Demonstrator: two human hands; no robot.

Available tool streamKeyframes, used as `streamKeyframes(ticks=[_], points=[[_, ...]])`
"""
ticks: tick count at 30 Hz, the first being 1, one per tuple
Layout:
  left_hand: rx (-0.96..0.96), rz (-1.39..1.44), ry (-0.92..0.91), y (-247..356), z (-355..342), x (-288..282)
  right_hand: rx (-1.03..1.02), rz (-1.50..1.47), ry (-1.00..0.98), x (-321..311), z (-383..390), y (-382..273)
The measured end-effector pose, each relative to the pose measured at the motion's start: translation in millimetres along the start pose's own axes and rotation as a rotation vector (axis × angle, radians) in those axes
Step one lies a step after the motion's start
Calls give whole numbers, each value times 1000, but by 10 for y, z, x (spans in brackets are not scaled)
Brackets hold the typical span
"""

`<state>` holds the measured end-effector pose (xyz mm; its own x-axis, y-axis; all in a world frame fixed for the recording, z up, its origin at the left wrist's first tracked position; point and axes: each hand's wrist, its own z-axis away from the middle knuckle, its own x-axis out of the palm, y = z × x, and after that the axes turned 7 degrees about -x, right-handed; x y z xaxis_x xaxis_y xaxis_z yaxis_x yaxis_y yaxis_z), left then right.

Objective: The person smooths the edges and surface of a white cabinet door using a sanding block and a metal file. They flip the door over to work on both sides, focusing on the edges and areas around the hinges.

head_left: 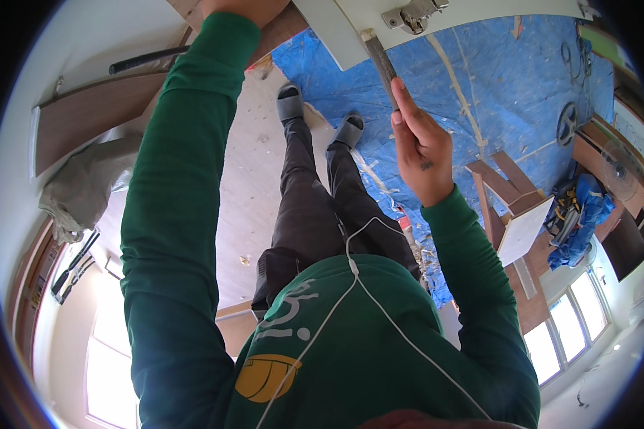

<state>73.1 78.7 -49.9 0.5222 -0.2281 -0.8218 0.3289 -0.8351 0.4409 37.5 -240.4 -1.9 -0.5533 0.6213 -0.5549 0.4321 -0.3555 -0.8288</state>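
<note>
Partly beyond right grip (425, 149); dark bar (381, 61)

Wrinkled blue sheeting (511, 86) spreads over the right side, beside a pale floor (247, 193). Daylight whitens a left window (109, 375) and a 3-pane right window (570, 325). A whitish wall (104, 53) stands left; brown boards (504, 186) clutter the right.

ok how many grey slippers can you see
2: the left slipper is on the person's left foot; the right slipper is on the right foot, lower in the picture. Clutter could hide others.
</note>
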Motion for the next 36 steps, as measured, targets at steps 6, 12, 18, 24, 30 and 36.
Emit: streamKeyframes(ticks=[6,12,18,24,30,36], points=[[15,-16,6,-14,-3,-9,-70,-32,39,36,-327,103],[37,-11,8,-36,-8,-6,-6,-13,-14,16,-24,39],[18,-115,-93,3,-44,-95,161,-22,22,-178,274,29],[138,-128,-202,610,409,-127,512,-55,3,-568,1312,263],[191,-102,-254,1036,627,-38,637,24,81,-894,2081,607],[57,-83,-187,1312,429,182,776,7,77,-1139,2410,704]])
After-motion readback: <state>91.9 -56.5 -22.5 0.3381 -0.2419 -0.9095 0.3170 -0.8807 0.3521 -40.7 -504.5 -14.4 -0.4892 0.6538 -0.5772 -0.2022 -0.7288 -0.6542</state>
